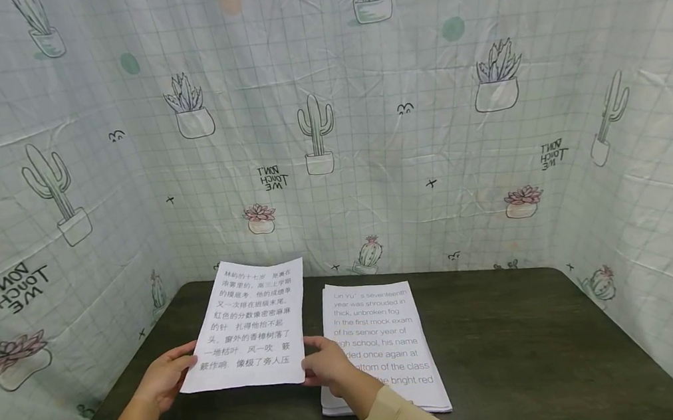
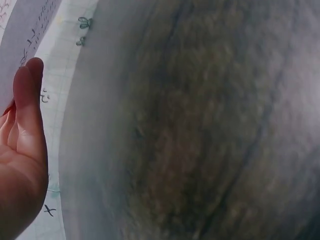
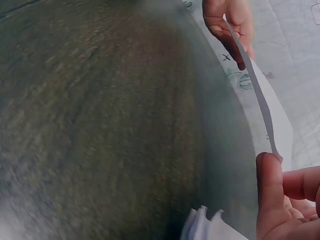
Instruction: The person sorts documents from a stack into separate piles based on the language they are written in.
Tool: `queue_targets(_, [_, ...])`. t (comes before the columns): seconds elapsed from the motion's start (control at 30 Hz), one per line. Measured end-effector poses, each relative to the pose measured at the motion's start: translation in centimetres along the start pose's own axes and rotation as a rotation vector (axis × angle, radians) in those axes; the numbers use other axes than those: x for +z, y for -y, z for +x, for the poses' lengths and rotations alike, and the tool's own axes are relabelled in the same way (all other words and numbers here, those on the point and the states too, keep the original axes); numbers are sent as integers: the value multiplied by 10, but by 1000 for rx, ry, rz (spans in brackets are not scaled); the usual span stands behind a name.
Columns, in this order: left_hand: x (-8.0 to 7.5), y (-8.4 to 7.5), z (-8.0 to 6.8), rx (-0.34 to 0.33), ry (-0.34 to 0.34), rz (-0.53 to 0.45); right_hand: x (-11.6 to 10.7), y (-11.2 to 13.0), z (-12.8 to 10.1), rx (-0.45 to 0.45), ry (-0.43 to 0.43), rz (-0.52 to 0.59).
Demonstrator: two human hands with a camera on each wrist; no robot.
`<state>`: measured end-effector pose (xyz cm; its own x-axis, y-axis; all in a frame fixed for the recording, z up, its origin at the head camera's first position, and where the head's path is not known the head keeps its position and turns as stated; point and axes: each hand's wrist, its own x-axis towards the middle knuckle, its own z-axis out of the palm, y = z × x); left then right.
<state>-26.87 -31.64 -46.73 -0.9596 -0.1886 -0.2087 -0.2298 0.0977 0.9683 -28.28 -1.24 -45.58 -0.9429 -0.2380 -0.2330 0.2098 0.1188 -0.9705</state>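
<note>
A white paper (image 1: 250, 321) printed with large Chinese characters is held up and tilted above the left part of the table. My left hand (image 1: 167, 377) pinches its lower left edge, and my right hand (image 1: 329, 365) pinches the lower right edge. Seen edge-on in the right wrist view, the paper (image 3: 272, 107) looks thin; whether it is one sheet or several I cannot tell. In the left wrist view only part of the left hand (image 2: 22, 150) shows at the side. Right of the held paper lies a stack of English-printed sheets (image 1: 377, 330), partly covered by my right hand and forearm.
The dark wooden table (image 1: 522, 340) extends to the right of the stack. Curtains (image 1: 370, 187) with cactus drawings hang behind and on both sides of it. In the right wrist view, curled corners of the stacked sheets (image 3: 215, 227) stick up.
</note>
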Motion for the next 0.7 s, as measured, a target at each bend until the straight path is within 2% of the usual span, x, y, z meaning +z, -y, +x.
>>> queue_targets(0.4, [-4, 8, 2, -45, -31, 39, 9, -7, -2, 11, 32, 31])
queue_targets(0.7, [-4, 13, 4, -60, -38, 61, 12, -11, -2, 41, 35, 9])
